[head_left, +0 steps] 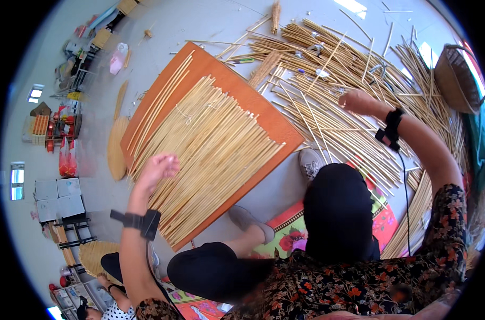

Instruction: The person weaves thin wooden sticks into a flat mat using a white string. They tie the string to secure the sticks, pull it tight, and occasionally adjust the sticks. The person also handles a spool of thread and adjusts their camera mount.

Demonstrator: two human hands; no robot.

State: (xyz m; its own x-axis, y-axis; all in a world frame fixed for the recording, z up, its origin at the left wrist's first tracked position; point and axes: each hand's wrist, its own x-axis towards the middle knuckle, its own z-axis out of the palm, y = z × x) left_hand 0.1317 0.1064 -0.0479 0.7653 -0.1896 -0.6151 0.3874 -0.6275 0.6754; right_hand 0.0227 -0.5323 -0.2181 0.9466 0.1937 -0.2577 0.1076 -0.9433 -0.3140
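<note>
Left hand (158, 166) flat on reed mat (210, 154), stalks running lower-left to upper-right; right hand (358, 101) grip fisted.

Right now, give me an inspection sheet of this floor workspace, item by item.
Surface: pale grey floor, with an orange board lying on it.
Job's things: mat of thin reed strips laid side by side across the board; loose reed pile spread beyond it.
Clutter: woven basket at far right; round woven discs left of the board; patterned floor mat under the legs.
Grips: left hand rests on the reed mat; right hand is over the loose reeds, closed, contents unclear.
Cables: black cable runs down from the right wrist strap.
Surroundings: shelves and boxes at left; another person at lower left.
</note>
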